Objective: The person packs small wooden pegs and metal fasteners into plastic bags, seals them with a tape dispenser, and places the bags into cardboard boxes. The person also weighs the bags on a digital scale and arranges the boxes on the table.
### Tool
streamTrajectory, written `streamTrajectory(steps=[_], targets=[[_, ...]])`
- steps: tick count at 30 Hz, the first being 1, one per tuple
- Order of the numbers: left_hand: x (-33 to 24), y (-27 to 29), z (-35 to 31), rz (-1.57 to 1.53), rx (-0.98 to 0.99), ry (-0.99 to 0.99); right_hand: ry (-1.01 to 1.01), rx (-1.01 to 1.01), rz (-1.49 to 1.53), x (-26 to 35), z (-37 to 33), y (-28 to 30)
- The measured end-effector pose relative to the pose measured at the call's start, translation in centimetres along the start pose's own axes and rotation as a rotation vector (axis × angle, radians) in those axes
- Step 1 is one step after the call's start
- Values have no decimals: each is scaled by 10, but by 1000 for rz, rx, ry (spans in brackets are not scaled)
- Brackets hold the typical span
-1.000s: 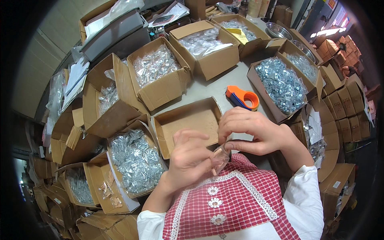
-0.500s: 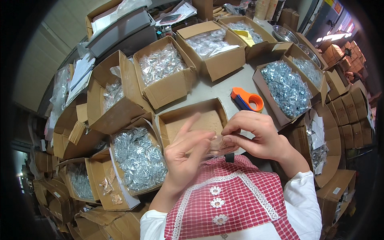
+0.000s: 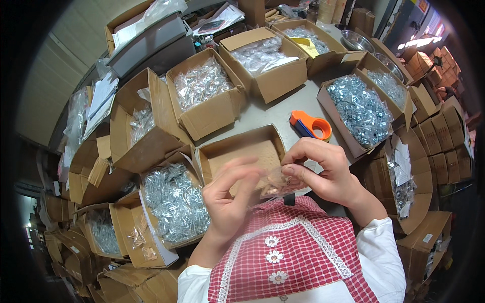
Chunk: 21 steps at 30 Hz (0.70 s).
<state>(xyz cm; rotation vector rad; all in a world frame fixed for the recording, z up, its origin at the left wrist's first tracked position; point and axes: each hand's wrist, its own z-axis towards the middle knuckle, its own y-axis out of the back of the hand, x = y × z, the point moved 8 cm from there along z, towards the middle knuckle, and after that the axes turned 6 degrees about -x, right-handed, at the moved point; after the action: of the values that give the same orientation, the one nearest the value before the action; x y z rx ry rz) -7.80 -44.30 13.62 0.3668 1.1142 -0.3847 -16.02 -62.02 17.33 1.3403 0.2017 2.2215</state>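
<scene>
My right hand pinches the upper edge of a small clear plastic bag between thumb and fingers. Inside the bag lie several short tan pieces that look like wooden dowels. My left hand is beside the bag's other side, its fingers apart and their tips smeared by motion; nothing shows in it. Both hands are over the near edge of an open shallow cardboard box, whose bottom is mostly bare.
An orange tape dispenser sits on the grey table beyond my right hand. Around it stand cardboard boxes of bagged metal fittings, bagged screws and other bagged parts. A box at left holds loose tan pieces.
My left hand's spread fingers have curled somewhat and drawn slightly back left. The bag with the tan pieces shows more plainly, still in my right hand's pinch.
</scene>
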Motion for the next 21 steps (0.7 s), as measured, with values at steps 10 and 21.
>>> streamTrajectory(steps=[10,21], targets=[[12,-6,-8,-189,-43,272,-103,-7,70,-10,-7,-6],[-21,4,-15,52,-12,-109,-1,39,56,1,-15,-8]])
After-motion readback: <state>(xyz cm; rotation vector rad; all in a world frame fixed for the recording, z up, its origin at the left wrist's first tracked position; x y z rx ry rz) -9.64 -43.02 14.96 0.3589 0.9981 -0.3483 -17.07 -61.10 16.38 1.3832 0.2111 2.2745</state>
